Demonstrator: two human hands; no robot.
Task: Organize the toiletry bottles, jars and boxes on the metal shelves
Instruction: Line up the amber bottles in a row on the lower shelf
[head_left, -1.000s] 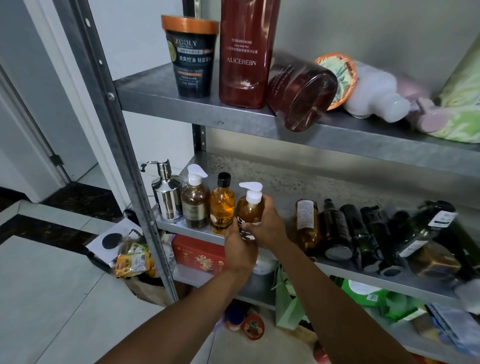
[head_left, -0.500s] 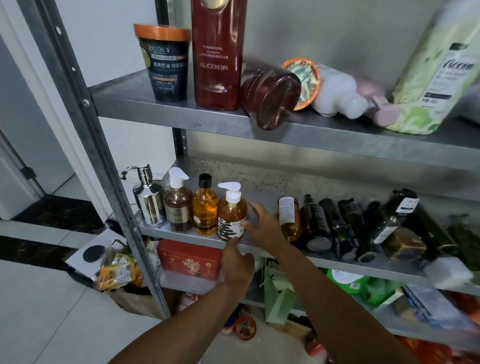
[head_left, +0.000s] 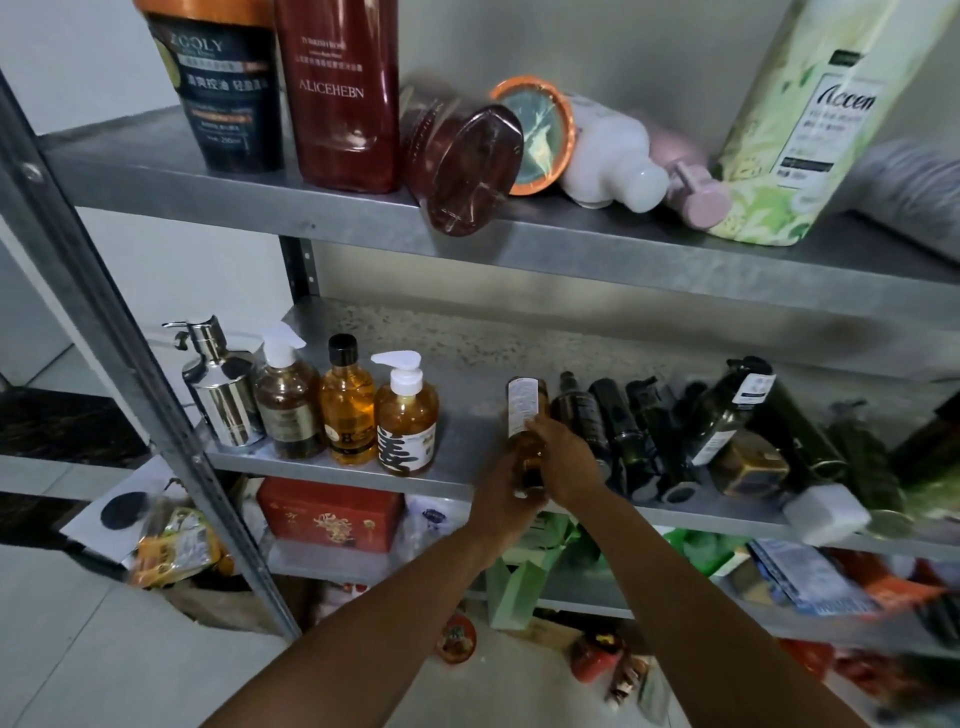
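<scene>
Amber bottle lies on its side on the middle shelf, its long axis running from 12 o'clock, where the labelled end points at the back wall, to 6 o'clock, where the other end reaches the front lip. Our left hand wraps that near end from 7 o'clock and our right hand closes on its flank from 4 o'clock (the dark bottles crowd in just beside it at 3 o'clock). We judge the coming move is to tip it upright and carry it toward 9 o'clock, next to the pump bottle.
</scene>
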